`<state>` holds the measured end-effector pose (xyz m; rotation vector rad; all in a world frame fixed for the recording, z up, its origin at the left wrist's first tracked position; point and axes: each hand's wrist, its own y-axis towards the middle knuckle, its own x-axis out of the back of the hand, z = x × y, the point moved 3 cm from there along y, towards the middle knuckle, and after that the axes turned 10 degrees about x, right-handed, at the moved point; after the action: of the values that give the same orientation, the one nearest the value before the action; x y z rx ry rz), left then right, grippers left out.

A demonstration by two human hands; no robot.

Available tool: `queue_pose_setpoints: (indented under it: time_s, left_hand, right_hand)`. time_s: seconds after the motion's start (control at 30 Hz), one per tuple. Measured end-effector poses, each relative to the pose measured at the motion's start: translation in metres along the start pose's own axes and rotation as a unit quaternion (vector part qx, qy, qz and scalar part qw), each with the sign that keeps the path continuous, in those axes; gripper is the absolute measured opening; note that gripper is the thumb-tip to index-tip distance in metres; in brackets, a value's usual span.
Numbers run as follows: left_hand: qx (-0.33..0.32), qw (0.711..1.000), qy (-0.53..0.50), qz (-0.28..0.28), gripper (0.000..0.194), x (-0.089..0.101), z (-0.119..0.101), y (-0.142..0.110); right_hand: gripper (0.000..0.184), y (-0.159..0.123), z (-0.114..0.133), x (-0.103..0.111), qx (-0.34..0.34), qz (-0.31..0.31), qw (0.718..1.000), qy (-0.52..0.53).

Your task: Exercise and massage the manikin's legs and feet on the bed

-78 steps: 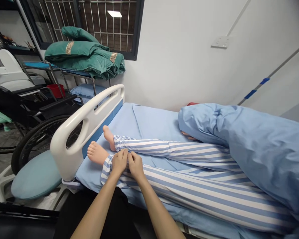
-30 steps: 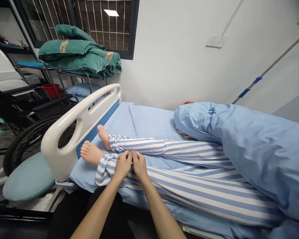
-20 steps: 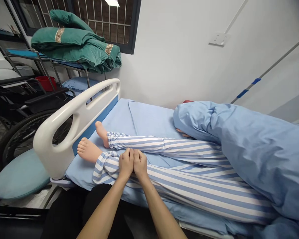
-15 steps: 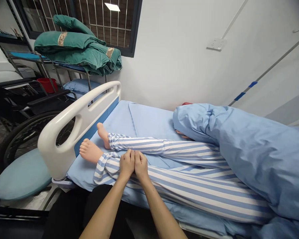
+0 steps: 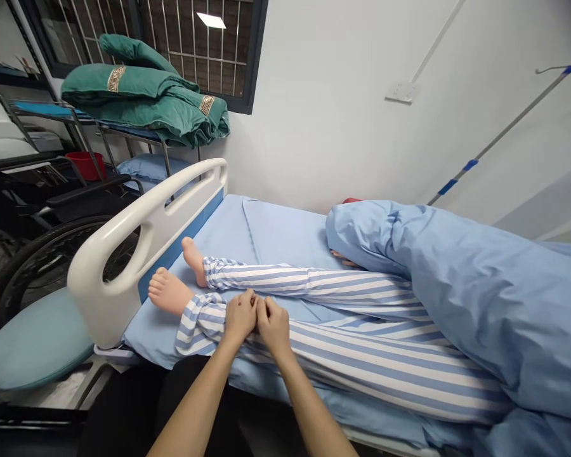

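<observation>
On the light-blue bed sheet [image 5: 280, 231] lie two legs in blue-and-white striped pajama trousers [image 5: 375, 362], with bare feet [image 5: 170, 292] that look like a manikin's. My left hand [image 5: 240, 315] is closed over the shin of the nearer leg, fingers curled down around the pajama leg. Right beside it, my right hand [image 5: 272, 327] is also curled over the same shin, slightly closer to the knee. The hands nearly touch at the thumbs. Their fingertips are hidden behind the knuckles and cloth.
A white footboard [image 5: 109, 254] closes the bed's left end. Beyond it stand a wheelchair [image 5: 52, 241] and a rack with folded green quilts [image 5: 143, 95]. A blue quilt [image 5: 480, 285] covers the upper body, and fingers [image 5: 345, 258] show at its edge. An IV pole [image 5: 499, 136] rises behind.
My right hand has shifted slightly right and its knuckles have turned, opening a small gap to the left hand. The whole view has shifted a little; the legs lie as before.
</observation>
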<state>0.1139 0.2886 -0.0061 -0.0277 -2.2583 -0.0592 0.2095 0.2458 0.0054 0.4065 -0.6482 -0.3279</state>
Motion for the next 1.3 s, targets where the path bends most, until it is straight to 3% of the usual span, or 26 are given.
queue_pose_setpoints:
  time_s: [0.1, 0.33, 0.47, 0.87, 1.07, 1.17, 1.3]
  left_hand:
    - [0.006, 1.000, -0.030, -0.004, 0.022, 0.000, 0.000, -0.003]
    - [0.049, 0.974, -0.223, -0.015, 0.026, -0.003, -0.031, -0.010]
    - [0.047, 0.960, -0.275, -0.018, 0.029, -0.004, -0.046, -0.010]
    - [0.008, 0.990, -0.137, -0.007, 0.025, -0.020, -0.030, -0.008]
    - [-0.011, 0.992, -0.124, 0.001, 0.027, -0.017, -0.031, -0.016]
    - [-0.041, 0.991, -0.130, -0.009, 0.029, -0.016, -0.031, -0.024]
    - [-0.050, 0.990, -0.128, -0.016, 0.029, -0.016, -0.028, -0.028]
  right_hand:
    - [0.035, -0.003, -0.002, -0.007, 0.008, -0.011, 1.000, -0.015]
    - [0.039, 0.005, -0.010, 0.004, -0.038, -0.032, 0.982, 0.180]
    - [0.042, 0.005, -0.015, 0.007, -0.057, -0.054, 0.978, 0.196]
    - [0.039, 0.004, -0.012, 0.006, -0.056, -0.068, 0.979, 0.183]
    - [0.043, 0.004, -0.006, 0.037, -0.041, -0.097, 0.978, 0.180]
    - [0.043, 0.005, -0.012, 0.044, -0.032, -0.073, 0.986, 0.145]
    - [0.041, 0.004, -0.026, 0.033, -0.032, -0.030, 0.996, 0.079]
